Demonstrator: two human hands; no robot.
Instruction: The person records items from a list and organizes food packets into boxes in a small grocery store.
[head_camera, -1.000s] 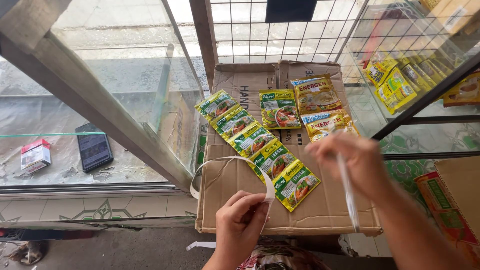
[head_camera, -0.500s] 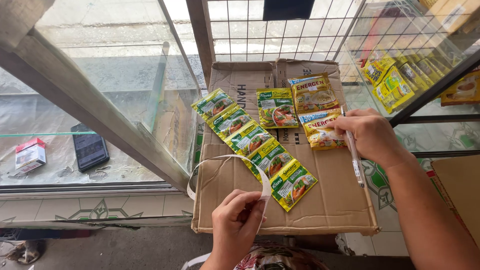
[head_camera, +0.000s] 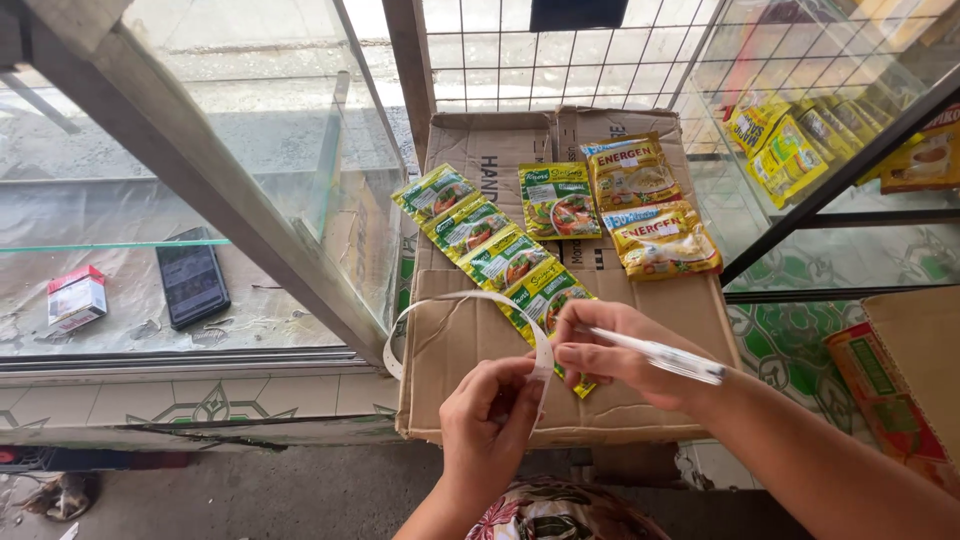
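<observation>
A flattened cardboard box (head_camera: 470, 340) carries green sachets (head_camera: 490, 245). Near its front edge, the left hand (head_camera: 490, 425) pinches a thin white paper strip (head_camera: 440, 305), while the right hand (head_camera: 610, 355) grips a pen (head_camera: 665, 357) and touches the strip. The strip looks light, floppy, easily torn; best pinched at its ends.

Both arms are bare all the way to the frame edge, no sleeves showing anywhere. No rings, watch or bracelet visible on the left hand (head_camera: 490, 425) or the right hand (head_camera: 615, 350). Nails look short and unpainted. Down at the bottom there's floral-print clothing (head_camera: 555, 512), dark red with pale flowers.
</observation>
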